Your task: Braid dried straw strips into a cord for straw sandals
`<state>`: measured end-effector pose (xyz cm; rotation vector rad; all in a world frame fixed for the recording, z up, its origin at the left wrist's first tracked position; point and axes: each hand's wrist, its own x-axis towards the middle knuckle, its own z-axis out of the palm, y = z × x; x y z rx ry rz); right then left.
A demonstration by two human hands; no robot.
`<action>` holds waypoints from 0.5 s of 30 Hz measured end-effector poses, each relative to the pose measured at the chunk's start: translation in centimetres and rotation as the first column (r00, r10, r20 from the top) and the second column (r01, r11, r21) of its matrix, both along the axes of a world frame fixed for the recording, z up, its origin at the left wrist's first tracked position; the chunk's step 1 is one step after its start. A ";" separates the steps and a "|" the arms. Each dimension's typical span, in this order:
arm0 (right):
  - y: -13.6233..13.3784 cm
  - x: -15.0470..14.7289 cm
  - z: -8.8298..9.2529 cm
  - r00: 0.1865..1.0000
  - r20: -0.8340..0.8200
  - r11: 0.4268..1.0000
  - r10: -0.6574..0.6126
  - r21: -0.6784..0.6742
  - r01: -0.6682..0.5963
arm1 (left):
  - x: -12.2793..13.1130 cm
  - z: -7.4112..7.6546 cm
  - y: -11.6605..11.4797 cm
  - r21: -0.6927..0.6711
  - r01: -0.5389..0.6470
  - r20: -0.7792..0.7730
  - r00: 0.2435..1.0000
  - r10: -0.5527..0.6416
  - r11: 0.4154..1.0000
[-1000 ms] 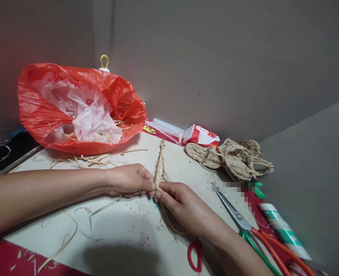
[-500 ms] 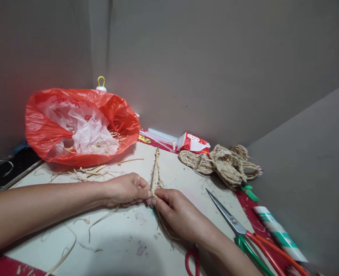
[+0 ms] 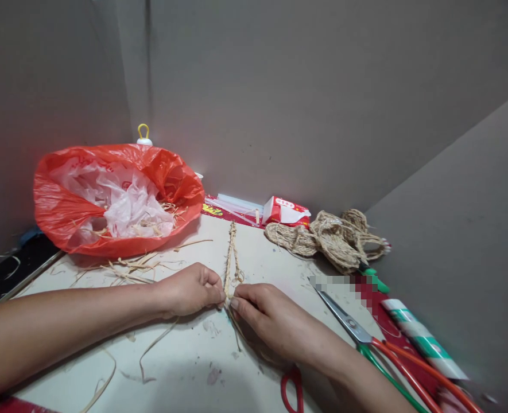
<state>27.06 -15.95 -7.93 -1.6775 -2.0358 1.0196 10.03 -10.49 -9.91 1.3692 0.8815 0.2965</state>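
Observation:
A thin braided straw cord (image 3: 232, 252) lies folded in a narrow loop on the white board, its near end between my hands. My left hand (image 3: 202, 291) is closed, thumb and fingertips pinching the cord's near end from the left. From the right, my right hand (image 3: 266, 315) pinches the same end, also closed. The fingertips are close together, with a small gap between the hands. Loose strands trail down from the pinch toward me, partly hidden under my right hand.
A red plastic bag (image 3: 120, 244) holding straw scraps stands at the left. Coiled straw braids (image 3: 340, 244) and a tissue pack (image 3: 286, 211) sit at the back right. Large scissors (image 3: 352, 327) lie beside my right forearm, near a white-green roll (image 3: 426, 341). Straw strips (image 3: 133, 269) litter the board.
The view has tilted and shifted slightly. My hands have moved a little apart at the cord's near end, both still pinching.

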 end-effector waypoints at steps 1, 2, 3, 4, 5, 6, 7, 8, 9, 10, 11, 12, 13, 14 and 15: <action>-0.1 -0.3 -0.2 0.998 -0.065 0.999 -0.020 -0.031 0.018 | 0.0 -0.1 0.0 0.002 -0.003 0.011 1.000 0.003 1.000; -0.2 -0.7 -0.4 0.992 -0.124 0.997 -0.036 -0.069 0.027 | 0.0 -0.3 -0.1 -0.001 -0.004 0.023 1.000 0.004 1.000; -0.4 -1.1 -0.6 0.985 -0.165 0.994 -0.046 -0.105 0.029 | 0.0 -0.4 -0.1 -0.013 -0.006 0.039 0.999 0.007 1.000; -0.7 -1.6 -0.8 0.982 -0.183 0.992 -0.047 -0.126 0.024 | 0.0 -0.5 -0.1 -0.030 -0.009 0.060 0.998 0.011 0.999; -0.9 -2.1 -0.9 0.984 -0.170 0.992 -0.043 -0.126 0.022 | 0.0 -0.5 -0.1 -0.053 -0.012 0.080 0.997 0.016 0.999; -1.3 -2.6 -1.0 0.991 -0.130 0.994 -0.036 -0.104 0.022 | 0.0 -0.5 -0.1 -0.075 -0.018 0.090 0.996 0.025 0.997; -1.6 -3.0 -1.0 0.997 -0.071 0.998 -0.028 -0.066 0.023 | -0.1 -0.4 -0.1 -0.094 -0.026 0.091 0.995 0.034 0.995; -1.9 -3.4 -1.0 1.000 0.004 1.000 -0.025 -0.016 0.025 | -0.1 -0.3 -0.1 -0.109 -0.034 0.079 0.996 0.042 0.994; -2.2 -3.7 -1.0 0.996 0.090 0.999 -0.027 0.027 0.024 | -0.2 -0.1 0.0 -0.119 -0.041 0.057 0.997 0.048 0.992; -2.4 -3.9 -1.0 0.984 0.175 0.998 -0.027 0.058 0.017 | -0.2 0.1 0.0 -0.130 -0.046 0.034 0.998 0.051 0.990; -2.6 -4.0 -1.0 0.967 0.252 0.997 -0.027 0.079 0.007 | -0.3 0.3 0.0 -0.145 -0.048 0.021 0.998 0.052 0.988; -2.8 -4.1 -1.0 0.948 0.316 0.996 -0.027 0.090 -0.001 | -0.3 0.4 0.1 -0.168 -0.046 0.022 0.998 0.050 0.985; -2.9 -4.3 -0.9 0.930 0.367 0.995 -0.028 0.096 -0.008 | -0.3 0.5 0.1 -0.195 -0.043 0.030 0.998 0.050 0.980; -2.9 -4.4 -0.8 0.913 0.407 0.995 -0.022 0.097 -0.019 | -0.4 0.6 0.1 -0.219 -0.044 0.042 0.998 0.054 0.975; -2.8 -4.6 -0.6 0.899 0.439 0.995 -0.011 0.097 -0.035 | -0.4 0.6 0.0 -0.238 -0.047 0.056 0.997 0.062 0.970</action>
